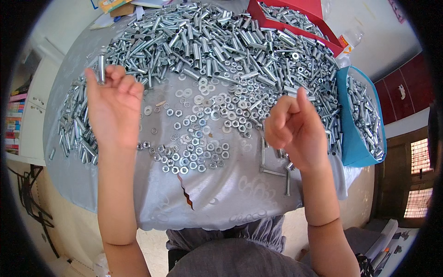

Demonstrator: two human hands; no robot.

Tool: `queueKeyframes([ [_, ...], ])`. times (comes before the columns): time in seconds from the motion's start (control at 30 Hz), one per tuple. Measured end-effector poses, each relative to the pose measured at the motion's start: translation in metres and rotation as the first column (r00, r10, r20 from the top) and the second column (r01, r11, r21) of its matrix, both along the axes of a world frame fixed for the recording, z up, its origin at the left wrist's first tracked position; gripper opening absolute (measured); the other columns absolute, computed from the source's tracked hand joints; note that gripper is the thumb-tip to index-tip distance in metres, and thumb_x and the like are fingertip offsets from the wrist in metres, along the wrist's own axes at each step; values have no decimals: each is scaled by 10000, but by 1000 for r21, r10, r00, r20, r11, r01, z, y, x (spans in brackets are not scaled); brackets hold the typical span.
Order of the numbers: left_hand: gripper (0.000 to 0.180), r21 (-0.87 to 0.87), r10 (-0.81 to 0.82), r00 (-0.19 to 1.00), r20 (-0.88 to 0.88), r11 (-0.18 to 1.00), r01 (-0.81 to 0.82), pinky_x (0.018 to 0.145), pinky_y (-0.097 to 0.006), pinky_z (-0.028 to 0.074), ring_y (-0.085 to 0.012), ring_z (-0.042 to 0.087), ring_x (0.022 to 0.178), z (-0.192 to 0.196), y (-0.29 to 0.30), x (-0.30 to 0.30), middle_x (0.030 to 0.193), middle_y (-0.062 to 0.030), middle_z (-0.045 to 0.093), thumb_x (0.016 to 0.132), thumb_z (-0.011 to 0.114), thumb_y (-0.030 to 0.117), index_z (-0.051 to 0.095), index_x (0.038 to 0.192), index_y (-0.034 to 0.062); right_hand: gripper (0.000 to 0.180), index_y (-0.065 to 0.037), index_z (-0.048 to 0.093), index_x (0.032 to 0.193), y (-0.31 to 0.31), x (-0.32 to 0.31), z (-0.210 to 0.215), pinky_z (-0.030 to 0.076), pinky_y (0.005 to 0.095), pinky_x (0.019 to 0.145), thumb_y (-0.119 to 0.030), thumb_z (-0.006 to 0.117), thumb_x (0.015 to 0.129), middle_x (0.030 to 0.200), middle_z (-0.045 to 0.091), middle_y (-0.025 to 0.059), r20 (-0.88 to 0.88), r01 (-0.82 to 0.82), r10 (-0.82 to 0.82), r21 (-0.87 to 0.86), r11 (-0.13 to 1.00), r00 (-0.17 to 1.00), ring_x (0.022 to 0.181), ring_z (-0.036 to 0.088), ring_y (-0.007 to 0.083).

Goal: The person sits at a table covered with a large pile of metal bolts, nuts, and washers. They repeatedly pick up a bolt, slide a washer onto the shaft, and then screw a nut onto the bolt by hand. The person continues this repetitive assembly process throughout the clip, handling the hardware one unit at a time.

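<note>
Above the grey-clothed table (230, 198), both hands are raised clear of the hardware; the left hand (113, 108) is lifted with palm turned toward the camera, pinching a short metal sleeve (101, 69) between thumb and fingertips, the sleeve standing nearly upright with its long axis running up and down in the picture; the right hand (295, 131) is loosely curled, index finger crooked upward, and whether it holds anything small inside the curl cannot be told; between and slightly beyond the two hands lies a scatter of nuts and washers (203, 134), flat on the cloth, a little nearer the right hand than the left; just below the right hand a few long bolts (274, 171) lie on the cloth, mostly pointing away from the person; farther off, a broad heap of metal sleeves (207, 41) covers the far half of the table and trails down its left edge beside the left wrist; a blue bin (353, 147) of finished pieces sits at the right, close to the right forearm, and a red box (295, 21) of the same stands beyond it; a tear in the cloth (186, 194) shows near the front edge, between the forearms
</note>
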State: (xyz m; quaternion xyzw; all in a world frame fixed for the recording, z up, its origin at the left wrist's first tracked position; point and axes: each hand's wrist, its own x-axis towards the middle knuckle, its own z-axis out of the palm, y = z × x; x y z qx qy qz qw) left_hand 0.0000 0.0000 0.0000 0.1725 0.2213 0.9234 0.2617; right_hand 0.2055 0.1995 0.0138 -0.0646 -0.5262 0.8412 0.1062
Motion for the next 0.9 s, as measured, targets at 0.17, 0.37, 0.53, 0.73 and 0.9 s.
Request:
queueKeyframes([
  [0.17, 338, -116, -43, 983, 180, 991, 65, 584, -248, 325, -114, 362, 604, 6, 9, 4, 731, -20, 400, 924, 392, 370, 442, 852, 43, 431, -58, 497, 699, 8, 0, 6, 326, 237, 457, -366, 320, 942, 496, 371, -7, -13, 168, -171, -99, 981, 985, 456, 397, 119],
  [0.37, 336, -530, -59, 997, -48, 848, 24, 560, -251, 367, -105, 404, 580, 8, 25, 37, 699, -2, 457, 890, 455, 392, 497, 809, 68, 303, -53, 512, 714, 14, -1, 7, 317, 223, 458, -259, 421, 916, 524, 401, -15, 41, 361, -366, 97, 927, 930, 471, 405, 95],
  [0.53, 152, -642, -114, 835, -538, 698, -318, 570, -192, 360, -35, 426, 631, 6, 32, 62, 724, 25, 495, 854, 567, 191, 520, 853, 46, 178, -23, 580, 772, 26, 1, 4, 340, 191, 505, -185, 563, 843, 615, 515, -16, -71, 462, -577, 682, 567, 814, 557, 453, 56],
  [0.73, 129, -538, -271, 511, -816, 678, -500, 596, -218, 389, -95, 467, 647, -1, 34, 75, 724, -11, 516, 772, 636, 104, 534, 823, 42, 169, 6, 619, 814, 58, 13, 6, 395, 235, 578, -157, 636, 771, 678, 587, 28, -163, 400, -727, 901, 165, 667, 624, 484, 86],
  [0.9, 163, -495, -387, 309, -869, 694, -524, 672, -301, 422, -210, 526, 726, -5, 41, 91, 786, -64, 559, 733, 658, 113, 575, 859, 53, 225, 24, 620, 814, 82, 24, 2, 408, 240, 597, -198, 626, 778, 689, 599, 58, -154, 352, -765, 931, 100, 625, 613, 487, 105],
])
